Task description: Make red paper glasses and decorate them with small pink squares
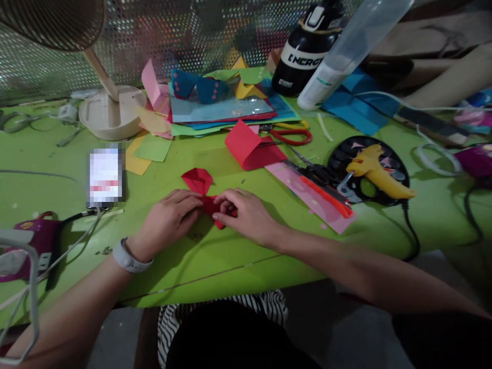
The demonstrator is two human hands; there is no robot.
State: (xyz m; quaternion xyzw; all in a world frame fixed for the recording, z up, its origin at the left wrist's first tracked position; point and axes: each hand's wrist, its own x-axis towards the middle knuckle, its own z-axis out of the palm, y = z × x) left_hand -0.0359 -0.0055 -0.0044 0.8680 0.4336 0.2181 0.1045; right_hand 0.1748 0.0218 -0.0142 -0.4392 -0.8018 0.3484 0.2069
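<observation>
A folded piece of red paper (209, 204) lies between my two hands near the front of the green table. My left hand (171, 212), with a pale watch on its wrist, pinches the paper's left side. At its right side my right hand (246, 215) is closed on the paper, thumb and fingers curled round it. Just above them, a second folded red shape (197, 180) stands up, touching or joined to the held paper; I cannot tell which. My fingers hide part of the red paper.
A red paper strip (249, 148), scissors (294, 136), an orange cutter (326, 197) and a yellow glue gun (378, 171) on a black round tray lie to the right. A phone (104, 175) lies left. Behind stand a fan base (111, 115), coloured papers and a black bottle (300, 59).
</observation>
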